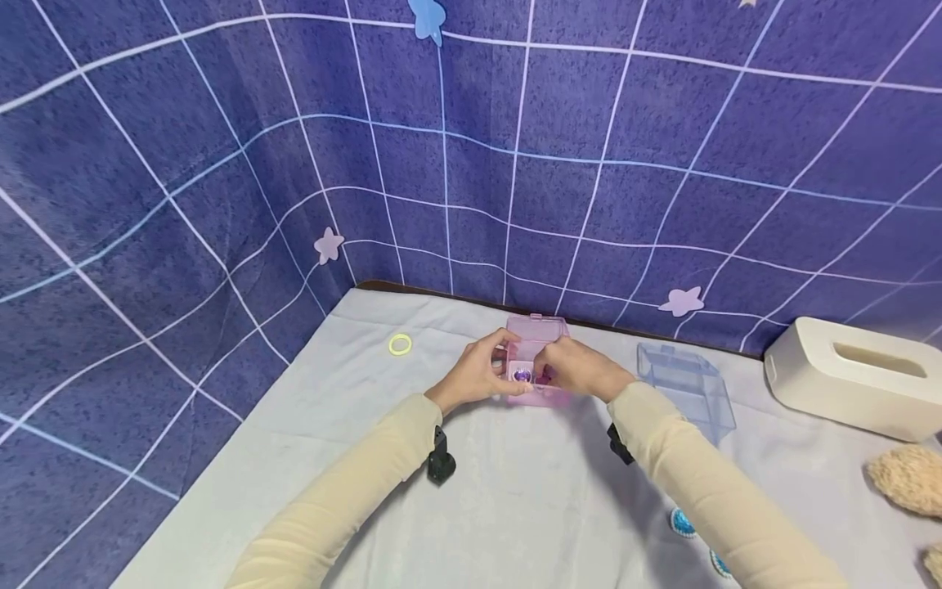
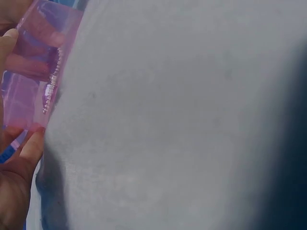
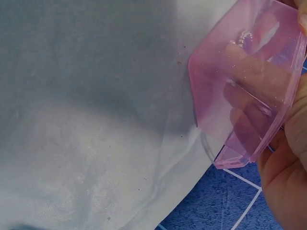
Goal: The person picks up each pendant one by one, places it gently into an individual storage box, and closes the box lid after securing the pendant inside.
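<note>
A see-through pink plastic box (image 1: 540, 399) with its lid (image 1: 537, 329) raised stands near the table's back edge. My left hand (image 1: 478, 372) grips its left side, thumb at the front and fingers behind. Inside lies a round purple gem piece (image 1: 522, 375); its pearly beaded rim (image 2: 52, 81) shows through the pink wall in the left wrist view. My right hand (image 1: 577, 366) reaches into the box from the right. Through the wall, its fingers (image 3: 259, 76) appear beside a beaded edge (image 3: 245, 36). Whether they pinch anything is unclear through the tinted plastic.
A clear blue plastic box (image 1: 688, 388) sits to the right. Farther right are a cream tissue box (image 1: 857, 380) and a fuzzy tan object (image 1: 908, 480). A yellow ring (image 1: 401, 344) lies at the left. Blue beaded pieces (image 1: 682, 522) lie near my right forearm.
</note>
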`<state>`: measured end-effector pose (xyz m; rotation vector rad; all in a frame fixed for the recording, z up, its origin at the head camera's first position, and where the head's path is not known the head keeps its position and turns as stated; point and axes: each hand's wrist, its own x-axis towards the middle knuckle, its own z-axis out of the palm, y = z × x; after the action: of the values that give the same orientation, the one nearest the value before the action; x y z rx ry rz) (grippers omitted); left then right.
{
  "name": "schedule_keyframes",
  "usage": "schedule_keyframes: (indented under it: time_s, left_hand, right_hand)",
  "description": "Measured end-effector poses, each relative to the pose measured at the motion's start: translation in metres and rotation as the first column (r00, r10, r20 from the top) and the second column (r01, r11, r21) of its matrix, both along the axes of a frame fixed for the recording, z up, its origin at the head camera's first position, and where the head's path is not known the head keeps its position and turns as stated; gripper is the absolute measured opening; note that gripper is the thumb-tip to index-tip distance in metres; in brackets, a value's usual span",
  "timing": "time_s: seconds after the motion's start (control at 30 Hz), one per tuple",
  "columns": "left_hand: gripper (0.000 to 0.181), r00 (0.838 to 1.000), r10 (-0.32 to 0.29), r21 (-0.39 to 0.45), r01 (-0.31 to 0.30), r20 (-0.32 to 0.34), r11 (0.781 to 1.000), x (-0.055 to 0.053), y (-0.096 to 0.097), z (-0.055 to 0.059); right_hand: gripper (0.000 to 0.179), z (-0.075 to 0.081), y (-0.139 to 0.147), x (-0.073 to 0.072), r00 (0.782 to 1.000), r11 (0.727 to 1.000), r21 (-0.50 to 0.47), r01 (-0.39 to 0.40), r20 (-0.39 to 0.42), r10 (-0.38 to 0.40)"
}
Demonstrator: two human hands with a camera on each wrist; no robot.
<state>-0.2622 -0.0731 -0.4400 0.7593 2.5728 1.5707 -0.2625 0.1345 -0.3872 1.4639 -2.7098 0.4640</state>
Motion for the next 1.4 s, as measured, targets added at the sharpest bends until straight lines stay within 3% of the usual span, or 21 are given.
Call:
schedule_keyframes:
  time_s: [0.43,0.57,0.7,0.9,0.97,1.03,1.17,1.27,1.4]
  left_hand:
    - [0.075,1.000,-0.010,0.029,0.010,0.002,1.000,-0.002,0.008,0.001]
    - [0.077,1.000,0.003,0.038,-0.003,0.022,0.999,0.001,0.009,0.003]
    - [0.079,0.999,0.022,0.031,-0.023,0.036,0.999,0.003,0.011,0.004]
    - [0.087,0.995,0.018,0.085,-0.027,0.098,0.996,0.009,0.016,0.003]
    - [0.094,0.995,0.049,0.054,-0.053,0.086,0.997,0.012,0.017,0.004]
    - [0.101,0.995,0.091,0.012,-0.092,0.045,0.996,0.016,0.019,0.009]
    - [0.110,0.983,0.137,0.007,-0.137,-0.123,0.990,0.029,0.033,0.031]
    - [0.107,0.968,0.103,0.062,-0.091,-0.227,0.994,0.043,0.054,0.052]
    - [0.101,0.976,-0.013,0.106,0.037,-0.217,0.994,0.060,0.095,0.069]
  right_hand:
    - [0.015,0.005,0.008,-0.003,0.995,0.997,0.049,0.052,0.077,-0.056]
    - [0.015,0.012,0.015,-0.002,0.995,0.995,-0.041,0.090,0.056,-0.088]
    - [0.024,0.022,0.031,0.008,0.990,0.972,-0.189,0.137,0.003,-0.139]
    - [0.031,0.035,0.072,0.040,0.972,0.919,-0.351,0.180,-0.083,-0.221]
    - [0.032,0.037,0.088,0.054,0.954,0.902,-0.371,0.220,-0.110,-0.277]
    - [0.032,0.038,0.103,0.071,0.938,0.886,-0.386,0.258,-0.119,-0.325]
    - [0.033,0.038,0.127,0.111,0.911,0.854,-0.406,0.324,-0.111,-0.398]
    - [0.037,0.035,0.138,0.139,0.890,0.837,-0.407,0.366,-0.108,-0.442]
    - [0.043,0.025,0.151,0.170,0.873,0.825,-0.401,0.397,-0.113,-0.475]
